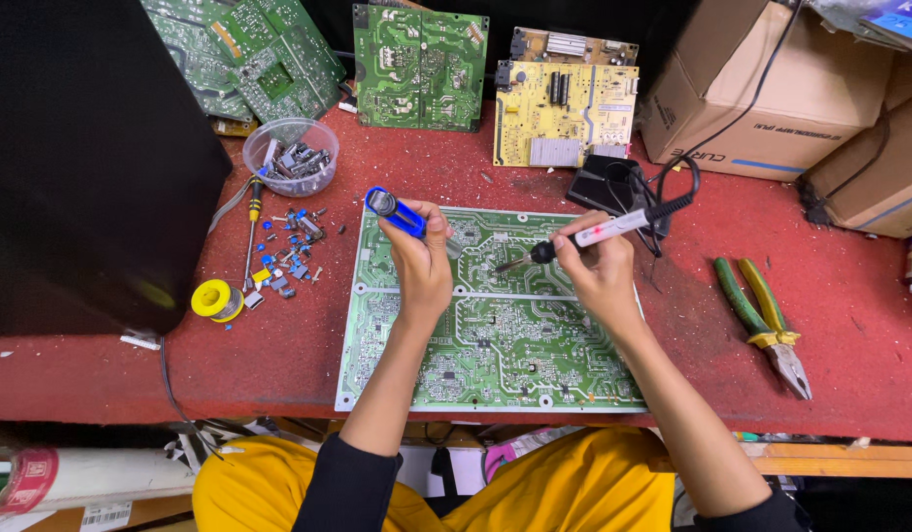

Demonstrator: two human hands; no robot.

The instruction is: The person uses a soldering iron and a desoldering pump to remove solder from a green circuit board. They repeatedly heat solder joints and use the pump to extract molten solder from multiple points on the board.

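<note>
A: Now, the count?

B: One large green circuit board (495, 340), flat on the red felt-like bench (850, 325); four more boards behind it, three green, one yellow. One clear bowl (291, 156) of parts, one yellow solder spool (216, 299), one pair of green-handled pliers (766, 320).

A: Hands?

B: Left hand (421, 261) is wrapped tight round a blue desoldering pump (397, 211), over the board's top edge. Right hand (599, 266) pinches a white soldering iron (594, 234) pen-style, tip just above the board.

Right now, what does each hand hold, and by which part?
Left hand: blue desoldering pump, gripped around its barrel. Right hand: soldering iron, held at its handle.
</note>
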